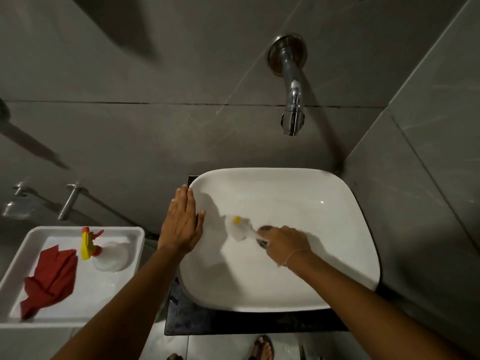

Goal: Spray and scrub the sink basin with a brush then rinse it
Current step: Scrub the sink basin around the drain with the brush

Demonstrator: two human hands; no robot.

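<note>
A white rectangular sink basin (324, 203) sits on a dark counter. My right hand (285, 241) is inside the basin, shut on the handle of a white brush (237, 228) with a yellow spot on its head. The brush head presses on the basin floor left of the drain, which my right hand mostly hides. My left hand (181, 224) lies flat with fingers together on the basin's left rim, holding nothing. A clear spray bottle (104, 252) with a yellow and orange trigger lies in a white tray at the left.
The white tray (135, 235) also holds a crumpled red cloth (50, 276). A chrome spout (292, 100) juts from the grey tiled wall above the basin, with no water running. A metal rail (70, 201) is on the wall at left. Sandalled feet show below.
</note>
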